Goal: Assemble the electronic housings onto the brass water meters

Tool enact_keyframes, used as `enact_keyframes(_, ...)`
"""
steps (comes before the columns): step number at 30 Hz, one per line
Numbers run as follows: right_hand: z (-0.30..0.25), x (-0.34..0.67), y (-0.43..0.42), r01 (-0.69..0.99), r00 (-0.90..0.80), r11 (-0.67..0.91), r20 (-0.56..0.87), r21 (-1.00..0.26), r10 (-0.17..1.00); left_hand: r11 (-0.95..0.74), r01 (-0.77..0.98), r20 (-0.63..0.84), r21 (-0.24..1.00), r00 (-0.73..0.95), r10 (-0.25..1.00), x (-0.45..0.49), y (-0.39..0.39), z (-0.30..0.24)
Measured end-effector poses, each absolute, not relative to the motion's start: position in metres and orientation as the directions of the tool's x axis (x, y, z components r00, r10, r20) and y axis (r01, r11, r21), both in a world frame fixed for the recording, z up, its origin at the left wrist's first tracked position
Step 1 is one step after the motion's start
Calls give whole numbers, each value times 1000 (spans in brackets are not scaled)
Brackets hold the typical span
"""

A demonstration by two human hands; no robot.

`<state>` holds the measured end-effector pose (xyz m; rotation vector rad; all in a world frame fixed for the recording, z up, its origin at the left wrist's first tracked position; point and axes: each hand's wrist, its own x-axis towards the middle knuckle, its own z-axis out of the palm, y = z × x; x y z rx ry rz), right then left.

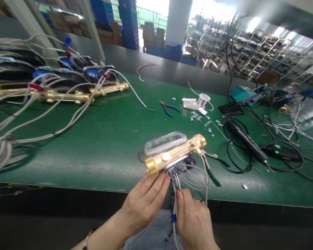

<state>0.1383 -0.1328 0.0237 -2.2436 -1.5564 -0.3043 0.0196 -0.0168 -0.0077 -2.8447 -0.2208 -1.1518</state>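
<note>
A brass pipe body (176,155) with threaded ends lies tilted at the table's front edge. Under it is a black plastic housing (177,168) with wires coming out, and a clear cover (165,143) sits behind. My left hand (146,198) is closed on the housing's left side, fingertips just below the pipe's threaded end. Grey-white cables (175,203) hang from the housing over the edge. My right hand (194,217) pinches these cables close to where they enter; its lower fingers are partly hidden. Green-handled pliers (212,173) lie just right of the housing.
Blue-handled cutters (169,108), a solder spool (203,99) and small clips (197,116) lie farther back. To the right is a black corded tool (247,140) with a thin tip. More brass pipe bodies (65,96) with cable bundles (0,152) fill the left.
</note>
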Motion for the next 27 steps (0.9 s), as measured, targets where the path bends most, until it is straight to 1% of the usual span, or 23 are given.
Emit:
enact_keyframes(2,30,140,-132,943,333,-297,372,-152,866,-994,107,675,-12,734,71,11,-18,15)
enact_keyframes(3,32,142,-132,948,317,-295,363,-117,876,-996,89,695,-11,716,56,8,-17,30)
enact_keyframes(4,35,144,-131,953,302,-291,352,-86,886,-995,97,722,1,688,68,8,-15,48)
enact_keyframes(5,36,146,-131,956,290,-287,336,-61,896,-991,129,735,45,668,121,10,-10,67)
enact_keyframes(6,38,147,-131,958,281,-282,316,-44,906,-975,181,715,128,665,217,17,-3,86)
enact_keyframes(7,39,149,-131,961,273,-275,291,-36,917,-964,199,665,178,697,267,28,6,104)
enact_keyframes(8,41,150,-131,963,267,-266,260,-39,928,-962,211,606,175,747,274,41,15,119)
enact_keyframes(10,45,151,-131,964,267,-259,165,-65,950,-961,263,476,82,837,270,73,34,139)
enact_keyframes(12,52,152,-131,957,274,-267,50,-114,960,-952,307,217,24,927,304,103,50,144)
enact_keyframes(13,55,152,-131,950,279,-278,-10,-140,960,-956,294,135,0,947,291,114,56,143)
enact_keyframes(14,59,152,-131,943,281,-290,-72,-163,957,-960,280,89,-10,956,278,122,61,140)
enact_keyframes(17,68,156,-130,919,286,-335,-232,-210,930,-971,239,29,-11,971,239,133,68,135)
enact_keyframes(19,73,160,-128,905,286,-359,-301,-227,910,-973,232,-25,-3,972,232,133,69,137)
enact_keyframes(23,77,169,-127,893,266,-367,-351,-260,898,-970,244,-133,11,962,241,134,64,147)
enact_keyframes(27,78,176,-134,889,276,-381,-368,-253,888,-954,300,-193,12,937,292,134,53,149)
